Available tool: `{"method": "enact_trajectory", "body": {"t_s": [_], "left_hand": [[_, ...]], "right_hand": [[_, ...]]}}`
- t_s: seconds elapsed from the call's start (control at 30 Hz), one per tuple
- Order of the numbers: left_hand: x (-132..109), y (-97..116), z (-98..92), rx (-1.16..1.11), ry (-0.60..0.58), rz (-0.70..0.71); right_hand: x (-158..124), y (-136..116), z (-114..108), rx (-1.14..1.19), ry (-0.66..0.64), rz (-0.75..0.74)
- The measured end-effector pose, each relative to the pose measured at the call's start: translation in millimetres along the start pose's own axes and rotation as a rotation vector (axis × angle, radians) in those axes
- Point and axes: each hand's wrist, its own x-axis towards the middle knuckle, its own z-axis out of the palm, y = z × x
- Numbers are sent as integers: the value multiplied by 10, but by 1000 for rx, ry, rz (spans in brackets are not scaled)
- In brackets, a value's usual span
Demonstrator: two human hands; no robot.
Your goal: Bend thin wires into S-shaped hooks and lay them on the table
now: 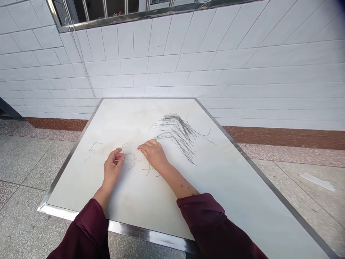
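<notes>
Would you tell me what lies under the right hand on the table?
Thin bent strands emerge from beneath the right hand on the table; how they continue under the palm is covered.

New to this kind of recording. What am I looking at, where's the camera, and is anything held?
No machine here: a person works with two bare hands, filmed by one camera on their head, looking down. The white table carries a heap of thin dark strands and a few bent single strands nearer the hands. The left hand pinches its fingertips together; whether a strand sits in that grip is too fine to tell. The right hand lies open, palm down, among the single strands.
</notes>
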Motion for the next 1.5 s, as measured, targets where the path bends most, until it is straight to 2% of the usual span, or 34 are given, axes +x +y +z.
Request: {"method": "enact_trajectory", "body": {"t_s": [0.17, 0.3, 0.4, 0.6, 0.7, 0.77, 0.9, 1.0, 1.23, 1.5], "left_hand": [[-8, -27, 45, -20, -75, 55], [-57, 3, 98, -101, -147, -22], [-92, 67, 116, -136, -184, -100], [-102, 161, 95, -207, -236, -157], [-99, 161, 93, -212, -276, -153], [-99, 151, 96, -204, -272, -144], [-98, 129, 101, -169, -271, -159], [-98, 121, 101, -154, -294, -168], [-100, 110, 97, -171, -379, -225], [-93, 100, 106, -149, -359, -219]], "right_hand": [[-57, -195, -236, 174, -51, 133], [-85, -375, -369, 232, -71, 192], [-109, -465, -360, 211, -59, 164], [-163, -491, -229, 105, -2, 6], [-165, -514, -226, 147, -42, -8], [-158, -527, -257, 262, -110, 36], [-148, -456, -341, 664, -352, 238], [-145, -331, -352, 863, -496, 365], [-129, -193, -274, 1045, -509, 417], [-128, -176, -313, 1077, -538, 386]]}}
